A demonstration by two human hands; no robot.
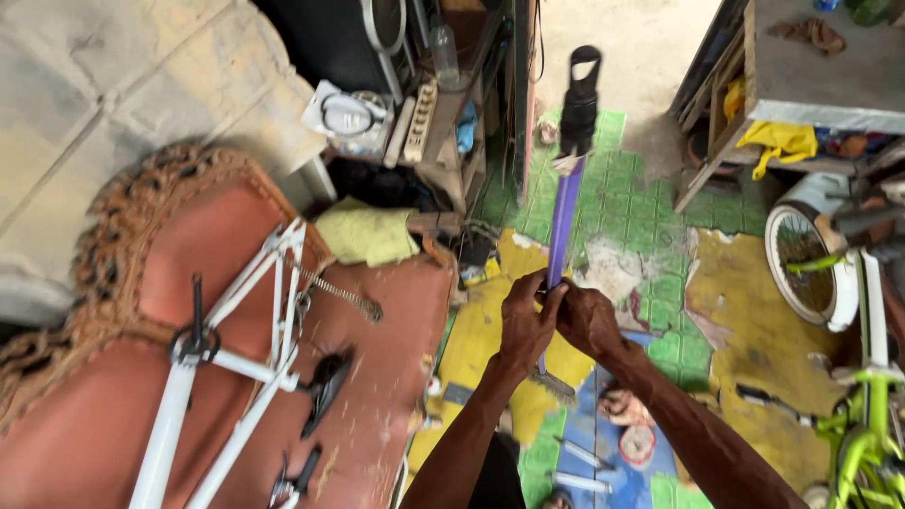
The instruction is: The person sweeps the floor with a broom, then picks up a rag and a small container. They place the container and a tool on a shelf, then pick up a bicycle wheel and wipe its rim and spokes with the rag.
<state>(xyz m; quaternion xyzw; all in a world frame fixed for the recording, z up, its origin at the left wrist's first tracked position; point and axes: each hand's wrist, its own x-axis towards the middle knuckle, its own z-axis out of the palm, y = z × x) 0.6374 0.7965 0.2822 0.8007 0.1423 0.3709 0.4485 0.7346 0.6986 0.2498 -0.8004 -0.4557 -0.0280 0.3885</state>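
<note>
At frame centre, the left hand and right hand close together around a purple rod held upright above the floor. It looks rigid, light; its black handle tops it. White bike frame lies left.

No packages, labels, signs — nothing.

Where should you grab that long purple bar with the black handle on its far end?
Probably low on the long purple bar, as the left hand and right hand do now, one from each side. It is thin and straight there, easy to wrap fingers round. The black handle lies far from the body, so gripping near gives steadier control.
</note>
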